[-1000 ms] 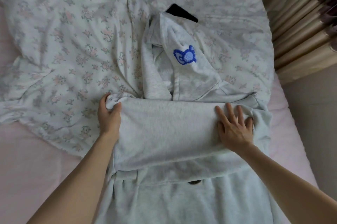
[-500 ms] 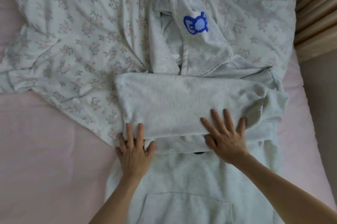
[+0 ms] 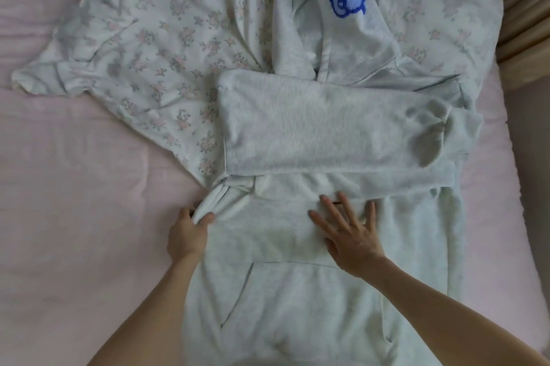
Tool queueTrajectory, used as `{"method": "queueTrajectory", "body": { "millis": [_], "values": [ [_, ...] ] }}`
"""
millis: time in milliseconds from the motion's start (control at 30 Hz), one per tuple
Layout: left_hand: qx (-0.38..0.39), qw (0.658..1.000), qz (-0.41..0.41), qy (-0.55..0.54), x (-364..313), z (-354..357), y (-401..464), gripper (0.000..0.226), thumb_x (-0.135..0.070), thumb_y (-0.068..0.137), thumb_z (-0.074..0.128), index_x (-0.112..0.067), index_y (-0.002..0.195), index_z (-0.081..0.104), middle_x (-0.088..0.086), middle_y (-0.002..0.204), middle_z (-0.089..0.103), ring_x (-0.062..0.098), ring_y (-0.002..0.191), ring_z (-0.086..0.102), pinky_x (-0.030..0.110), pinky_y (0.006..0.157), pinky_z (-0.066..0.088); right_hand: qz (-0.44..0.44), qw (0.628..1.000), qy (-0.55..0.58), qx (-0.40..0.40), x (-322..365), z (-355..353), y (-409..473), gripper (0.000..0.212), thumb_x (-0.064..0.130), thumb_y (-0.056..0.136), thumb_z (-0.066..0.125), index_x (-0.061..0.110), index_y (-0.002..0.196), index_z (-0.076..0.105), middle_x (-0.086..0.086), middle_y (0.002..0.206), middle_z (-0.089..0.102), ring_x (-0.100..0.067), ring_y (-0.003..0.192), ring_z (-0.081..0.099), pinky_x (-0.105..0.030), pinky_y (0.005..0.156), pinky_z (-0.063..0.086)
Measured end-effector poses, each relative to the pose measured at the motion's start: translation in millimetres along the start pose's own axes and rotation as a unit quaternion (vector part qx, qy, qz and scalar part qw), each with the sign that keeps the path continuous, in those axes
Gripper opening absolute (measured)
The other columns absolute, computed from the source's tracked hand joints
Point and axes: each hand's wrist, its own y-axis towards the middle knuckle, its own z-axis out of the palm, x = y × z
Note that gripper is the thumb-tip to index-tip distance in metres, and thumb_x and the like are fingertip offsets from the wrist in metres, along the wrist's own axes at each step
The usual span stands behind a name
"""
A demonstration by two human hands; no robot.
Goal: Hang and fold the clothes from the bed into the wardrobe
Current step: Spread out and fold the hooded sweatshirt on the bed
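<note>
The grey hoodie [image 3: 315, 291] lies lengthwise toward the person, sleeves folded across above the pouch pocket [image 3: 297, 291]. The left hand [image 3: 187, 234] pinches the bunched left edge beside that pocket; the right hand [image 3: 351, 234] lies flat, fingers spread, just above it. The left seems nearer the side fold.

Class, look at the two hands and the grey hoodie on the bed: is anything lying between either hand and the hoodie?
Nothing visible does. The left hand already pinches the grey hoodie at its side edge, and the right hand lies flat on its front.
</note>
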Motion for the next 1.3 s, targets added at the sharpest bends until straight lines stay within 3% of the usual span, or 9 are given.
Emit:
{"method": "queueTrajectory", "body": {
  "millis": [233, 333, 467, 667, 833, 967, 1067, 1200, 1300],
  "values": [
    [-0.14, 0.934, 0.276, 0.18, -2.5, 29.7, -43.0, 0.058, -0.021, 0.08, 0.067, -0.009, 0.134, 0.049, 0.022, 0.138, 0.045, 0.043, 0.125, 0.042, 0.056, 0.095, 0.035, 0.049, 0.999, 0.003, -0.004, -3.4, 17.9, -25.6, 0.067, 0.043, 0.096, 0.031, 0.042, 0.143, -0.017, 0.005, 0.151, -0.031, -0.029, 0.139, -0.031, -0.068, 0.103, -0.013],
    [-0.011, 0.855, 0.447, 0.263, 7.9, 59.7, -75.4, 0.069, -0.032, 0.083, 0.065, -0.023, 0.145, 0.037, 0.017, 0.156, 0.02, 0.046, 0.139, 0.023, 0.066, 0.1, 0.03, 0.081, 0.996, 0.047, -0.001, -3.3, 33.2, -52.9, 0.07, 0.041, 0.095, 0.039, 0.04, 0.146, -0.008, 0.001, 0.156, -0.017, -0.031, 0.143, -0.019, -0.07, 0.106, -0.001],
    [0.164, 0.822, 0.365, 0.406, 43.2, 89.0, -93.1, 0.076, -0.054, 0.092, 0.039, -0.042, 0.147, -0.012, 0.003, 0.15, -0.037, 0.036, 0.141, -0.024, 0.068, 0.108, 0.005, 0.076, 0.994, 0.067, 0.052, -9.4, 68.8, -97.7, 0.079, 0.041, 0.096, 0.035, 0.044, 0.135, -0.034, 0.0, 0.146, -0.043, -0.03, 0.134, -0.038, -0.065, 0.111, 0.007],
    [0.238, 0.803, 0.307, 0.452, 66.7, 77.6, -115.9, 0.078, -0.056, 0.091, 0.039, -0.046, 0.144, -0.018, 0.001, 0.147, -0.042, 0.035, 0.139, -0.03, 0.066, 0.108, 0.013, 0.061, 0.983, 0.135, 0.111, -2.3, 93.6, -145.7, 0.068, 0.037, 0.095, 0.035, 0.042, 0.147, -0.009, 0.007, 0.142, -0.047, -0.034, 0.142, -0.019, -0.044, 0.104, 0.039],
    [0.179, 0.848, 0.317, 0.384, 40.5, 72.9, -134.3, 0.068, -0.052, 0.095, 0.038, -0.039, 0.15, 0.0, 0.002, 0.153, -0.032, 0.035, 0.142, -0.022, 0.059, 0.112, 0.017, 0.11, 0.961, 0.23, -0.109, -17.2, 77.1, -155.2, 0.058, 0.01, 0.082, 0.063, 0.014, 0.137, 0.046, -0.012, 0.144, 0.044, -0.033, 0.117, 0.055, -0.045, 0.091, 0.051],
    [0.128, 0.809, 0.42, 0.391, 6.1, 93.9, -143.6, 0.079, -0.056, 0.093, 0.037, -0.042, 0.141, -0.024, 0.0, 0.141, -0.049, 0.035, 0.134, -0.038, 0.062, 0.112, 0.011, 0.228, 0.943, 0.236, -0.055, -56.6, 80.3, -131.8, 0.063, 0.033, 0.098, 0.03, 0.032, 0.149, -0.008, 0.001, 0.159, -0.006, -0.029, 0.146, -0.002, -0.054, 0.115, 0.013],
    [0.086, 0.736, 0.545, 0.391, -21.5, 112.9, -156.9, 0.085, -0.054, 0.083, 0.057, -0.037, 0.148, 0.005, 0.009, 0.158, -0.008, 0.039, 0.144, -0.005, 0.068, 0.109, 0.016, 0.2, 0.957, 0.2, 0.062, -75.8, 106.9, -133.7, 0.061, 0.043, 0.099, 0.019, 0.036, 0.145, -0.022, 0.005, 0.156, -0.022, -0.026, 0.143, -0.02, -0.058, 0.113, 0.005],
    [0.053, 0.681, 0.609, 0.403, -34.8, 132.3, -168.2, 0.081, -0.05, 0.069, 0.075, -0.029, 0.141, 0.042, 0.011, 0.153, 0.029, 0.041, 0.139, 0.027, 0.07, 0.101, 0.028, 0.189, 0.961, 0.122, 0.16, -94.4, 151.3, -175.5, 0.064, 0.048, 0.098, 0.021, 0.035, 0.146, -0.02, 0.009, 0.153, -0.029, -0.025, 0.143, -0.02, -0.058, 0.109, 0.016],
    [0.077, 0.669, 0.606, 0.422, -39.4, 138.2, -182.4, 0.079, -0.051, 0.074, 0.07, -0.031, 0.144, 0.037, 0.01, 0.155, 0.019, 0.04, 0.141, 0.019, 0.069, 0.104, 0.024, 0.279, 0.936, 0.211, 0.038, -107.2, 158.2, -200.6, 0.059, 0.036, 0.097, 0.038, 0.025, 0.149, 0.012, 0.004, 0.158, 0.005, -0.029, 0.14, 0.018, -0.042, 0.094, 0.042]
  ]
}}
